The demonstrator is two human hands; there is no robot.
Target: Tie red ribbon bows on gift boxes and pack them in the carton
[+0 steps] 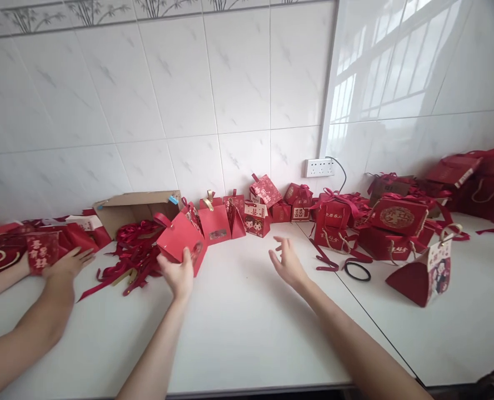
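Observation:
My left hand is closed on a red gift box with a ribbon loop at its top, holding it tilted just left of the middle. Over bare white tabletop, my right hand is held with its fingers apart and nothing in them. Behind the held box stands another red gift box with a pale handle. Nearest beyond my right hand is a small box with cartoon figures. A heap of dark red ribbons lies to the left of my left hand.
At the far left, a co-worker's hands touch red packets. A cardboard box lies behind the ribbons. Stacked red boxes, a black ring and a triangular box are on the right. A power strip is on the wall.

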